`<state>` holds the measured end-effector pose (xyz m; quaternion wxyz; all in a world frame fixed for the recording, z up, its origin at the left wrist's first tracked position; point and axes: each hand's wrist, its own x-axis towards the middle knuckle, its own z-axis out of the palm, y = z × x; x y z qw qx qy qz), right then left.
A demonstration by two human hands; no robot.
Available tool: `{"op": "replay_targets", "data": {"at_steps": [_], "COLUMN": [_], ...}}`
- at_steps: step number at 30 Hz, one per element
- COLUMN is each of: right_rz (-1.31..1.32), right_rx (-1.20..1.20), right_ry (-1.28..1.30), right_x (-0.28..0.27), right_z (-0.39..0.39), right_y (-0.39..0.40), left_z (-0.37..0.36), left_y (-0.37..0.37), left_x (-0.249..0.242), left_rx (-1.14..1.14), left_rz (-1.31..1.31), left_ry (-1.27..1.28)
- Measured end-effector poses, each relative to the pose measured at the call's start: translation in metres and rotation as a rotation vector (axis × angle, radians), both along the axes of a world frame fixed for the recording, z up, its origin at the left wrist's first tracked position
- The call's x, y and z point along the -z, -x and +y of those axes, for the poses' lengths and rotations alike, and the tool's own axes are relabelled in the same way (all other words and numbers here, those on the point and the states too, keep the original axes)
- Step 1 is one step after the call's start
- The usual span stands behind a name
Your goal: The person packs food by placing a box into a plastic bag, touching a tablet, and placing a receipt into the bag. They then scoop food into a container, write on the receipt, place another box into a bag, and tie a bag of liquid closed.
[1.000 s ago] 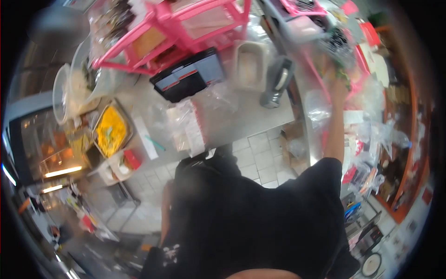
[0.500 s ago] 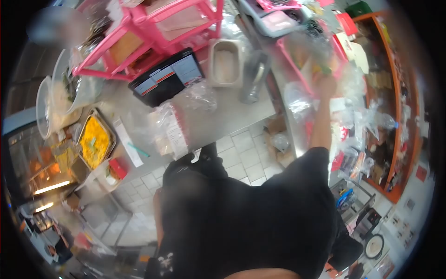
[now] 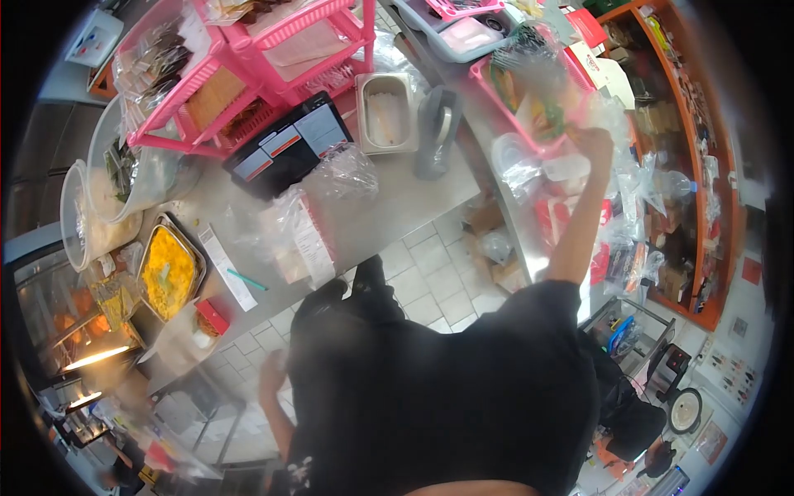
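My right arm stretches out over the right-hand counter. My right hand (image 3: 594, 149) is at the near right corner of a pink basket (image 3: 509, 107), its fingers small and blurred against the plastic bags. Green and orange packets (image 3: 542, 112) lie in that basket. Just below the hand are a translucent plastic piece (image 3: 566, 169) and clear plastic bags (image 3: 519, 169). My left hand (image 3: 273, 372) hangs low beside my body, over the tiled floor and away from the counter. Its fingers are smeared, and nothing shows in it.
On the left counter stand a tablet (image 3: 289, 145), a metal container (image 3: 386, 116), a pink rack (image 3: 240, 54) and a tray of yellow food (image 3: 169, 269). A receipt-like paper strip (image 3: 229, 269) lies near it. An orange cabinet (image 3: 703, 165) borders the right. Cardboard boxes (image 3: 496, 240) stand between the counters.
My right hand has shifted slightly right, staying by the pink basket's corner. My left hand has come into view beside my body. The whole view has turned a little.
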<state>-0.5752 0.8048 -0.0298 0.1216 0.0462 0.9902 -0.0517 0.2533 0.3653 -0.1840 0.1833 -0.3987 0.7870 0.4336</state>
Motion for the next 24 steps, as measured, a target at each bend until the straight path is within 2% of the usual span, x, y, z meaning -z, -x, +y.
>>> {"op": "replay_targets", "data": {"at_steps": [1,2,3,4,5,6,7,9,11,12,14,15,17,18,20,21,23,24], "right_rz": [0.073,0.138,0.193,0.241,0.16,0.049,-0.09,-0.362,-0.406,-0.332,-0.671,-0.691,-1.237,-1.243,-1.234,-1.147,-1.13,-1.12], "right_rx": [-0.007,-0.019,-0.102,-0.197,-0.195,-0.163,-0.274,-0.498,-0.517,-0.614,-0.446,-0.466,-0.141,-0.153,-0.324,-0.417,-0.436,-0.445], "right_ry": [0.317,0.631,0.761,0.905,1.139,1.117,1.349,1.58,1.599,1.529,1.656,1.656,1.658,1.645,1.604,1.508,1.428,1.361], "right_x": [-0.002,-0.004,-0.022,-0.033,-0.028,-0.034,-0.012,0.002,-0.001,0.003,0.003,0.01,0.025,0.021,0.008,-0.014,-0.012,-0.011], "right_z": [-0.001,-0.003,-0.033,-0.077,-0.117,-0.165,-0.201,-0.276,-0.33,-0.344,-0.366,-0.374,-0.383,-0.393,-0.412,-0.427,-0.448,-0.457], "right_y": [-0.019,-0.039,-0.075,-0.117,-0.159,-0.208,-0.252,-0.351,-0.443,-0.473,-0.511,-0.518,-0.533,-0.55,-0.586,-0.609,-0.646,-0.664], "left_z": [-0.012,-0.022,-0.019,-0.017,-0.015,-0.009,-0.002,0.014,0.02,0.015,-0.005,-0.015,-0.03,-0.033,-0.038,-0.045,-0.061,-0.068], "left_y": [0.011,0.02,0.072,0.119,0.155,0.188,0.219,0.255,0.259,0.247,0.208,0.189,0.147,0.131,0.103,0.089,0.058,0.042], "left_x": [-0.022,-0.033,-0.076,-0.112,-0.135,-0.155,-0.173,-0.2,-0.193,-0.186,-0.17,-0.169,-0.167,-0.163,-0.15,-0.146,-0.138,-0.141], "left_rx": [0.192,0.138,0.063,-0.057,-0.105,-0.169,-0.242,-0.336,-0.474,-0.634,-0.701,-0.721,-0.762,-0.776,-0.849,-0.859,-0.817,-0.832], "left_rz": [-0.166,-0.1,-0.127,-0.01,0.168,0.296,0.405,0.58,0.701,0.717,0.802,0.81,0.9,0.908,0.893,0.898,0.817,0.818], "left_ry": [0.135,0.188,0.257,0.223,0.153,0.047,-0.074,-0.319,-0.272,-0.318,-0.333,-0.317,-0.337,-0.336,-0.229,-0.241,-0.072,-0.089]}}
